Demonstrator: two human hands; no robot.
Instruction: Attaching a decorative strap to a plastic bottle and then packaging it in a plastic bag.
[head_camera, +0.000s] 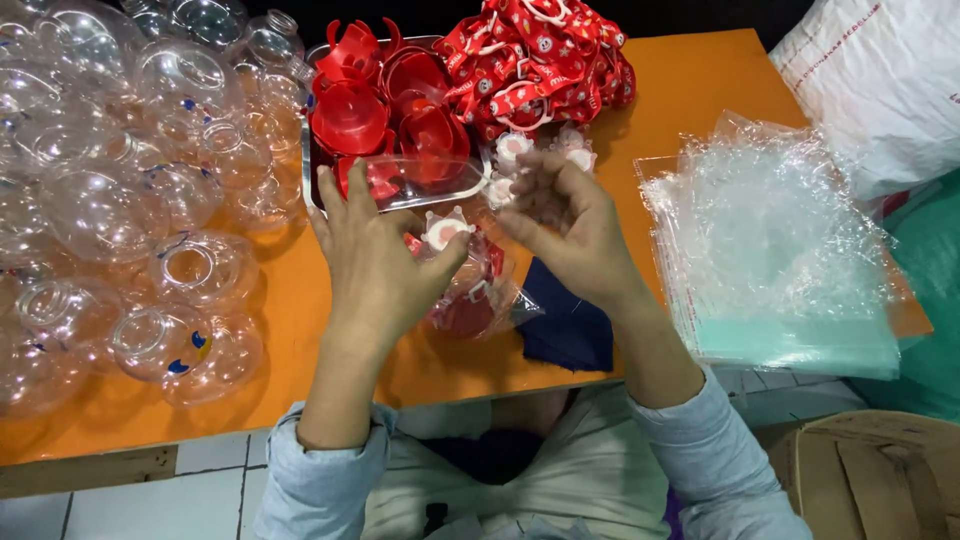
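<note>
Hands, left hand (375, 255) and right hand (570, 230), pinch clear bag (470, 295).

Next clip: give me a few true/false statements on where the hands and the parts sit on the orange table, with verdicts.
1. The clear round plastic jars are piled beside the left hand. True.
2. The stack of clear plastic bags lies left of both hands. False: it lies beyond the right hand.
3. The red lids sit in a clear tray. True.
4. The table is blue. False: it is orange.
5. Both hands rest empty in the lap. False: they work a bagged item with a white cap over the table.
</note>
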